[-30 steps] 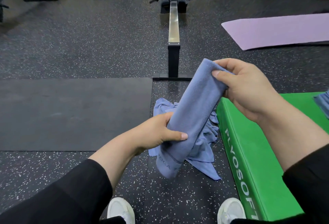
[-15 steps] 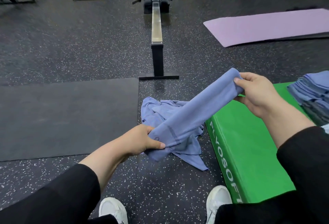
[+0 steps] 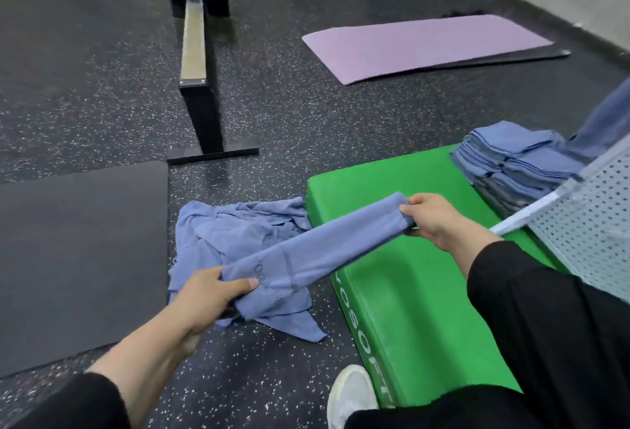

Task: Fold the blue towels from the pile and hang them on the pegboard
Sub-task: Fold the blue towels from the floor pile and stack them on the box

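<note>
A long folded blue towel (image 3: 327, 251) stretches between my two hands. My left hand (image 3: 211, 295) grips its lower end above the floor. My right hand (image 3: 433, 220) pinches its upper end over the green box. Beneath it a loose pile of blue towels (image 3: 231, 234) lies crumpled on the floor. A stack of folded blue towels (image 3: 518, 162) sits on the far end of the green box. The white pegboard (image 3: 593, 210) shows at the right edge, with a blue towel (image 3: 606, 122) hanging above it.
The green foam box (image 3: 422, 319) lies on the floor to my right. A black mat (image 3: 75, 251) covers the floor at left. A rowing machine rail (image 3: 196, 53) runs away ahead. A purple mat (image 3: 426, 43) lies far right. My white shoe (image 3: 351, 394) stands by the box.
My hands have swung the towel from near upright to a low slant, the right end moving right over the green box. The view has turned right, bringing the folded stack and pegboard into sight.
</note>
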The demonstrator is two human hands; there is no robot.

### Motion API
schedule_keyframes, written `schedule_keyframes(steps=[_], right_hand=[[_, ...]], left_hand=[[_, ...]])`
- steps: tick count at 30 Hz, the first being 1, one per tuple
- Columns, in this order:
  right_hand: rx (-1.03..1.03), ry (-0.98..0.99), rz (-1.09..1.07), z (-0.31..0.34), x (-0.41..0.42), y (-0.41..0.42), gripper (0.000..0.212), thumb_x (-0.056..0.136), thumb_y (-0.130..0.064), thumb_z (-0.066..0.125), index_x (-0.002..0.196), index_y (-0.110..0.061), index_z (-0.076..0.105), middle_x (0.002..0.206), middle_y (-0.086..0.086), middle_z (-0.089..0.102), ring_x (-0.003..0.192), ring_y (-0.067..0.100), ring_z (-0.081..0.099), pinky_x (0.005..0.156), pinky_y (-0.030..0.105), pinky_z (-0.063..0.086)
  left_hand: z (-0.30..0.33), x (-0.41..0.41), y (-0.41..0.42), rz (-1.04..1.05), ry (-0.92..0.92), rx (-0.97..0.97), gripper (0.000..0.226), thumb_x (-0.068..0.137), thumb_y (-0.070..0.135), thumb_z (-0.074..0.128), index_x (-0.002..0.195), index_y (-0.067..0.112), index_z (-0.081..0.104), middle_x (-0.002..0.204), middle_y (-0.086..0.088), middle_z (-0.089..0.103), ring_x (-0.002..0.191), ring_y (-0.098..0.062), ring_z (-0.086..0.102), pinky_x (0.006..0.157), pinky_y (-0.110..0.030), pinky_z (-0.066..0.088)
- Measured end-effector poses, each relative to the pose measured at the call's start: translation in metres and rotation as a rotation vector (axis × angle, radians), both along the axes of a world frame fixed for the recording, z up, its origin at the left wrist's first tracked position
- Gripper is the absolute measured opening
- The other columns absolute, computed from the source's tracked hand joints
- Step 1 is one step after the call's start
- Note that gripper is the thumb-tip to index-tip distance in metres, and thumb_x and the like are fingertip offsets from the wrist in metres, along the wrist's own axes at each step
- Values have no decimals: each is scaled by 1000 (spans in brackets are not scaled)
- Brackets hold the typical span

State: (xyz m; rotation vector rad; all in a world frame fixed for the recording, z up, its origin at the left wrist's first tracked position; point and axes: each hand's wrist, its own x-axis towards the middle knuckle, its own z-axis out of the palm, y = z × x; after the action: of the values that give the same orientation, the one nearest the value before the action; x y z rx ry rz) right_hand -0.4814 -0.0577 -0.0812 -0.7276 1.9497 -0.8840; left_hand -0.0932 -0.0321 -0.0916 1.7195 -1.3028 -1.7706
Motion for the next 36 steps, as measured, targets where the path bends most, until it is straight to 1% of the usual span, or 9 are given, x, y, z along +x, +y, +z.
schedule_keyframes(steps=[4, 9, 16, 19, 21, 25, 28, 31, 36], right_hand=[[99, 156, -7, -37, -43, -7, 13, 101, -6, 53, 90, -10, 58, 104, 19, 62, 97, 31, 61, 92, 52, 57], [182, 334, -13, -75, -94, -19, 14, 100, -9, 55, 110, -3, 63, 105, 20, 65, 100, 37, 65, 92, 56, 56], [312, 604, 74, -107, -172, -46, 30, 100, -10, 56, 124, 8, 64, 104, 21, 64, 96, 35, 62, 85, 38, 48], [352, 783, 82, -112, -195, -51, 37, 97, -10, 58, 130, 8, 57, 127, 29, 62, 117, 42, 60, 96, 41, 47], [297, 908, 130, -118, -192, -48, 45, 95, -13, 62, 135, 6, 53, 130, 30, 58, 119, 43, 57, 99, 45, 46], [105, 929, 319, -149, -149, -35, 39, 93, -25, 66, 124, 0, 63, 119, 25, 61, 109, 41, 59, 96, 45, 47], [163, 872, 442, -172, -120, -21, 41, 94, -36, 66, 119, -4, 63, 121, 20, 61, 112, 37, 58, 97, 44, 48], [233, 879, 481, -180, -106, -9, 56, 96, -37, 63, 138, -2, 52, 142, 17, 51, 129, 35, 51, 107, 46, 44], [116, 968, 521, -155, -67, -20, 43, 97, -31, 59, 133, -7, 58, 138, 14, 56, 123, 34, 55, 101, 46, 47]], left_hand=[[-34, -52, -7, 73, 29, 33, 19, 87, 21, 78, 97, 5, 77, 94, -14, 78, 91, -32, 74, 85, -44, 57], [-74, -112, -22, 139, 72, 83, 13, 91, 16, 73, 81, 9, 67, 67, -3, 68, 58, -15, 61, 56, -27, 49], [-121, -195, -64, 148, 114, 76, 9, 91, 7, 71, 100, 9, 68, 96, -9, 76, 74, -17, 71, 62, -28, 54], [-139, -222, -81, 27, 0, 99, 50, 83, 35, 77, 124, 12, 62, 117, -10, 71, 95, -26, 69, 79, -36, 57], [-146, -230, -90, -147, -322, -119, 73, 78, 49, 70, 141, 15, 51, 134, -13, 58, 117, -34, 59, 96, -46, 51], [-142, -242, -72, -597, -678, -776, 57, 98, 42, 54, 150, 22, 40, 155, -8, 38, 140, -31, 39, 112, -50, 34], [-153, -243, -56, -1025, -754, -828, 62, 101, 53, 44, 155, 25, 29, 167, -5, 16, 152, -28, 17, 121, -55, 19], [-162, -233, -55, -1167, -833, -757, 66, 104, 54, 38, 159, 23, 20, 170, -4, 4, 156, -29, 4, 122, -60, 7], [-143, -203, -56, -1013, -770, -799, 38, 103, 46, 43, 130, 23, 54, 147, -2, 45, 142, -25, 37, 114, -47, 29]])
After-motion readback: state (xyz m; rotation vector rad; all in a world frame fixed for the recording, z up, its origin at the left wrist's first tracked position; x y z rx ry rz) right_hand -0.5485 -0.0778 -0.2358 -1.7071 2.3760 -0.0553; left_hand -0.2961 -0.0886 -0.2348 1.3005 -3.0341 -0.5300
